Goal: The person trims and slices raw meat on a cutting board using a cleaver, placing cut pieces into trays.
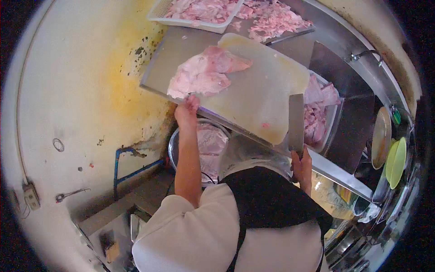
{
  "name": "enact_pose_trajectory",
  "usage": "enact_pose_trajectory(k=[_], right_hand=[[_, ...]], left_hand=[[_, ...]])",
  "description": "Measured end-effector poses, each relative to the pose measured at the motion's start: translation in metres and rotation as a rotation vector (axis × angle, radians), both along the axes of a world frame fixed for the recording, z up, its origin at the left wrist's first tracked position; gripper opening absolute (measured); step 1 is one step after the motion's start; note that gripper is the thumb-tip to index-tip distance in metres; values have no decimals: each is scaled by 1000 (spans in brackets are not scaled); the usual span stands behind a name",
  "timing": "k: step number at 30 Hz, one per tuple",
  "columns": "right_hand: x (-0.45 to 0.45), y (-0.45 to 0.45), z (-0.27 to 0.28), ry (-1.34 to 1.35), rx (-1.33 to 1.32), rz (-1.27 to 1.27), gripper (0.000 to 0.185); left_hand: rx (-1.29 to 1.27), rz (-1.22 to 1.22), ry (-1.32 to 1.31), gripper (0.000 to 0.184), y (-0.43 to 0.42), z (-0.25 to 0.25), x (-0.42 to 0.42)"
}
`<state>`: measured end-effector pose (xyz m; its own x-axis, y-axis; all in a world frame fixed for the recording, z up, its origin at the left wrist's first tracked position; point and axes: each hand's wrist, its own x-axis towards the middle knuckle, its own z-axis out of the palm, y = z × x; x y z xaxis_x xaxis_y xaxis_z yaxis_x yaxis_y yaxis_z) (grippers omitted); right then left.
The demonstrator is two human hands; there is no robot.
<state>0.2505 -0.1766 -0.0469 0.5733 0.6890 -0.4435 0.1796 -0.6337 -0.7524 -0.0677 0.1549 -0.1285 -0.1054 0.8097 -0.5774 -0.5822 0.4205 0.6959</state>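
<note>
My right hand (302, 170) grips the handle of a cleaver (296, 121), whose broad blade points away from me over the right edge of a pale cutting board (260, 90). My left hand (187, 112) is at the near left edge of the steel counter, fingers curled. Pinkish matter shows at its fingertips, but whether it is a scrap of meat I cannot tell. Just beyond that hand lies a large, flat, pale pink piece of raw meat (199, 75), partly on the steel and partly on the board.
A white basket (222, 28) of meat pieces stands at the back, beside a heap of scraps (278, 22). Right of the board sits a tub (333, 115) of meat. Below the counter is a metal basin (173, 147) with meat in it. A stained wall (90, 68) borders the left.
</note>
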Motion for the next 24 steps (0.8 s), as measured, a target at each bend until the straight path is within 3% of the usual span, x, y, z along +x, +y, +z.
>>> enact_pose_trajectory(k=[4,7,10,12,14,16,19,21,23,24], right_hand=[[-3,6,10,51,-49,-35,30],[0,9,14,-6,-40,6,30],[4,8,4,-90,13,58,31],[3,19,26,-16,-88,59,33],[8,15,6,-88,23,84,34],[12,14,-1,-103,38,91,35],[16,25,3,-57,10,91,39],[21,28,2,-68,76,121,41],[29,26,-7,-134,104,172,41],[32,23,-15,-204,132,206,41]], left_hand=[[106,-10,-87,38,24,-1,-6],[3,-92,-181,38,66,-12,-12],[-31,-208,-92,34,95,-12,1],[-28,-456,59,32,120,-14,7],[-10,-555,292,30,121,-1,25],[18,-498,601,29,97,43,69],[363,-363,517,37,76,41,84],[474,-303,424,39,84,14,74],[559,-297,360,39,86,21,74],[585,-315,347,38,75,50,74]])
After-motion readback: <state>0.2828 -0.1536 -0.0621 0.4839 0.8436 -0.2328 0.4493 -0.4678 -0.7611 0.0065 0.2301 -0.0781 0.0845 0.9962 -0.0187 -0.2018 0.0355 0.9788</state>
